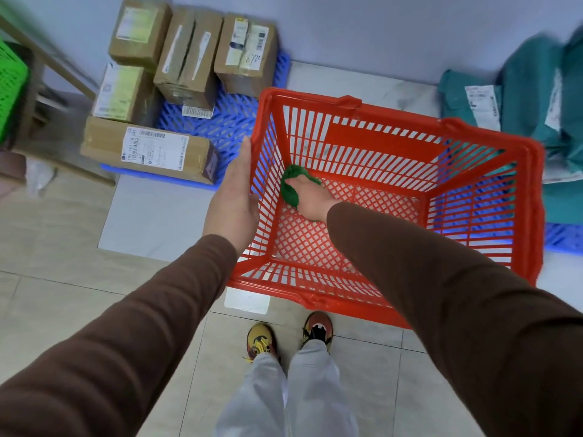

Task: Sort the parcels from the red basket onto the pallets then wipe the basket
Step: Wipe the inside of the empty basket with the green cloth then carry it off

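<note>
We see the red basket held above the tiled floor, tilted so its open top faces us; the left hand lies flat against the outside of its left wall, fingers straight, thumb hooked over the rim; the right hand reaches inside and grips a crumpled green cloth pressed into the far left corner of the mesh bottom; no parcels lie in the basket. To the far left, brown cardboard boxes crowd a blue pallet, which sits just beside the basket's left wall; to the right, teal mailer bags are heaped on a second blue pallet, partly hidden behind the basket's right wall and showing through its slats. At the far left edge stands a green crate by a wooden frame; near us, below the basket, are two shoes and pale trousers; brown sleeves cross the near part of the basket.
</note>
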{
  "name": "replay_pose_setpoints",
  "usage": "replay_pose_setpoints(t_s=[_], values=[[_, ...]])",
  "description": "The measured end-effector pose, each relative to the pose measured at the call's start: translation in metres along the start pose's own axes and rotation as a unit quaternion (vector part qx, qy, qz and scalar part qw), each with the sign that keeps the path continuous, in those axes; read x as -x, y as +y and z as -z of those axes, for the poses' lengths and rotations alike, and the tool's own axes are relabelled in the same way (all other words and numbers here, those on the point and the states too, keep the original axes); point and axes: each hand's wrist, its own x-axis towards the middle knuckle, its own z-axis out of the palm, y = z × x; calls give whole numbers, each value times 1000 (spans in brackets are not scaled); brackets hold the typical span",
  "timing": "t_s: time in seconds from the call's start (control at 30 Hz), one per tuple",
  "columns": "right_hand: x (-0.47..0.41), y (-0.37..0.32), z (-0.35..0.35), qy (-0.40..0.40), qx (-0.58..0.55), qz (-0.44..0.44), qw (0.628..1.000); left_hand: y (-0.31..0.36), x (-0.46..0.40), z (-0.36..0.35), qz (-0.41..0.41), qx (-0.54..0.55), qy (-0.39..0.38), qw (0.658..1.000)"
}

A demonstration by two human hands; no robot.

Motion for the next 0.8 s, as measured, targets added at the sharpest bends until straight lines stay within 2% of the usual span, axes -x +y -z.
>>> replay_pose_setpoints(t_s=[0.2, 0.4, 0.8], values=[[50, 1, -47, -153, 49, 90, 983, 6, 2, 3, 5, 6, -1, 1000], [62, 2, -35, -230, 132, 164, 950, 6, 2, 3, 8, -1, 1, 1000], [132, 111, 6, -303, 276, 75, 909, 8, 4, 3, 15, 8, -4, 1000]])
